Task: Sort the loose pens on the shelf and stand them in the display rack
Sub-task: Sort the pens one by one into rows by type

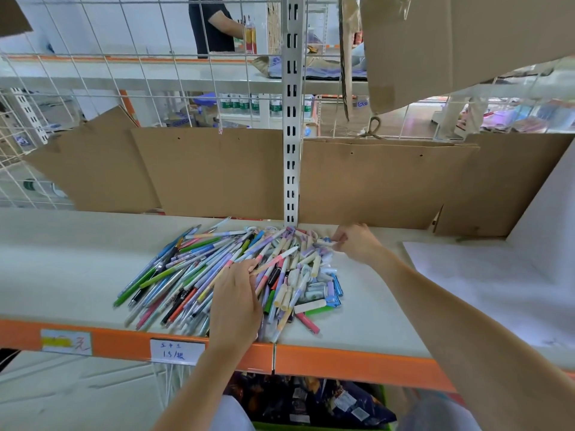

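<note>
A heap of loose pens (199, 275) in many colours lies on the pale shelf (62, 269), spreading from the back upright to the orange front edge. My left hand (236, 300) rests over the middle of the heap and holds a pink-and-white pen (275, 259) that points up to the right. My right hand (354, 244) is at the heap's far right edge and pinches a small white-and-blue pen (325, 242). No display rack is in view.
Brown cardboard sheets (217, 172) line the back of the shelf around a white slotted upright (292, 150). A white sheet (485, 284) lies on the shelf at the right. Paper labels (177, 351) hang on the orange edge. Beyond the wire mesh stands a person (214, 26).
</note>
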